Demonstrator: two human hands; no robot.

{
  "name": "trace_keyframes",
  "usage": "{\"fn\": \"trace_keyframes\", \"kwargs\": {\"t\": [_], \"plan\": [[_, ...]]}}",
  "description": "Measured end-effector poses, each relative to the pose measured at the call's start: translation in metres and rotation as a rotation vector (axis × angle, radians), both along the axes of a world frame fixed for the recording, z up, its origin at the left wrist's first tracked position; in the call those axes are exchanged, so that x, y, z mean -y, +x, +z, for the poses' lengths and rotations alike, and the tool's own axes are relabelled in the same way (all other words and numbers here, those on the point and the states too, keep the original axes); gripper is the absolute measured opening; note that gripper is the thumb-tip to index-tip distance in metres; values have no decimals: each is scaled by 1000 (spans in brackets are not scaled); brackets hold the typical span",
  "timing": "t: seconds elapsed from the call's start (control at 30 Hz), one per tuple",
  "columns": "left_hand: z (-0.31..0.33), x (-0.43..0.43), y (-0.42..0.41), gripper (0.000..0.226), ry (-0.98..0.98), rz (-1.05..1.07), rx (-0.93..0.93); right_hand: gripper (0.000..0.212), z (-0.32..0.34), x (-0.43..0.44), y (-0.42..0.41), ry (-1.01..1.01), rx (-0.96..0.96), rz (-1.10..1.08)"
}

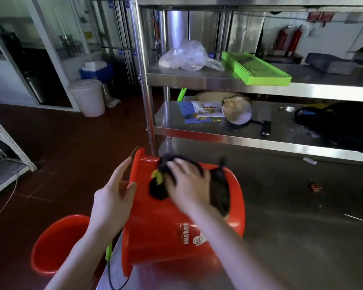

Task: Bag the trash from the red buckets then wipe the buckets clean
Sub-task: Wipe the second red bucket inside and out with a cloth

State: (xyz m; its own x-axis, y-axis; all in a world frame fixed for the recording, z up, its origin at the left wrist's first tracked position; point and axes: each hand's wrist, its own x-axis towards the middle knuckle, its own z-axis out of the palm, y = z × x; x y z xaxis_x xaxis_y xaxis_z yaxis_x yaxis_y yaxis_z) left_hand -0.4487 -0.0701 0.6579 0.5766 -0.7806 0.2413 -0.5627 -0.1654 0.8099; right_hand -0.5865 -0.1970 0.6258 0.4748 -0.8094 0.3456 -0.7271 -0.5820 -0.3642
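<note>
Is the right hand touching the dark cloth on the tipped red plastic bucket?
Touching. The head view shows the right hand spread on the dark cloth, pressing it against the tipped red plastic bucket.

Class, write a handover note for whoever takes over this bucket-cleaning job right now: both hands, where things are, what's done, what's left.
Left hand: open, steadying the tipped red bucket at its left edge.
Right hand: flat on a dark cloth, pressing it against that bucket's outer wall.
This bucket lies on the steel table. A second red bucket stands on the floor with no trash showing inside.
Done: wiping has begun; whether the trash is bagged cannot be seen.
Left: finish this bucket, then probably wipe the second.
</note>
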Motion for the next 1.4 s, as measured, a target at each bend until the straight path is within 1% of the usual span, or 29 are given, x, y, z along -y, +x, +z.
{"fn": "trace_keyframes", "kwargs": {"t": [0.07, 0.13, 0.17, 0.2, 0.27, 0.33, 0.37, 0.4, 0.43, 0.47, 0.53, 0.63, 0.7, 0.73, 0.8, 0.9, 0.97, 1.07, 1.13, 1.2, 1.23, 1.3, 1.33, 1.37, 1.4], "plan": [[0, -1, 3, 60, -17, 1, -5, 43, 0, -27, 24, -76, 10, 196], [-2, -6, 1, 59, -28, -3, -27, 45, -1, -30, 23, -91, -13, 289], [-3, -10, -1, 60, -32, -4, -29, 47, -4, -24, 15, -99, -17, 298], [-6, -14, -3, 61, -36, -3, -34, 50, -7, -15, 2, -94, -21, 275], [-13, -24, -8, 63, -48, -5, -64, 52, -13, 9, -30, -17, -18, 105], [-20, -35, -13, 67, -66, -21, -55, 47, -13, 43, -64, 160, -35, -134], [-25, -40, -16, 69, -77, -34, -41, 44, -11, 58, -78, 266, -31, -219], [-30, -43, -18, 71, -89, -46, -40, 42, -8, 69, -87, 354, -20, -256], [-35, -45, -20, 73, -97, -54, -45, 41, -7, 73, -89, 398, -23, -263], [-40, -44, -20, 73, -102, -58, -46, 41, -5, 72, -84, 379, -41, -257], [-48, -37, -20, 73, -105, -58, -30, 42, -4, 56, -55, 208, -72, -184], [-57, -26, -18, 75, -91, -81, -23, 44, 0, 10, 4, -18, -25, 69], [-60, -24, -11, 75, -51, -93, -65, 45, -5, -12, 27, -96, -27, 193], [-58, -22, -6, 70, -31, -104, -101, 44, -10, -17, 31, -124, -34, 217], [-46, -13, 5, 60, -9, -116, -166, 44, -23, -22, 30, -154, -29, 227], [-26, 30, 22, 60, -9, -32, -226, 46, -40, -31, 29, -191, 5, 208], [-16, 61, 26, 61, 23, 38, -161, 47, -45, -33, 31, -217, 34, 198], [-11, 79, 26, 51, 30, 70, -52, 49, -44, -20, 29, -216, 53, 178], [-12, 74, 27, 45, 36, 46, -12, 49, -41, 0, 14, -176, 66, 81], [-14, 62, 29, 43, 29, 25, -28, 47, -40, 30, -12, -101, 106, -148], [-17, 55, 29, 44, 14, 18, -40, 46, -39, 49, -29, -3, 120, -267], [-22, 40, 24, 45, -21, -6, -55, 46, -32, 83, -58, 324, 197, -424], [-25, 33, 20, 45, -28, -24, -62, 46, -29, 94, -63, 453, 246, -453], [-27, 29, 18, 46, -20, -39, -68, 46, -25, 98, -61, 495, 243, -457], [-28, 27, 16, 47, -6, -47, -78, 45, -22, 94, -52, 433, 176, -441]]}}
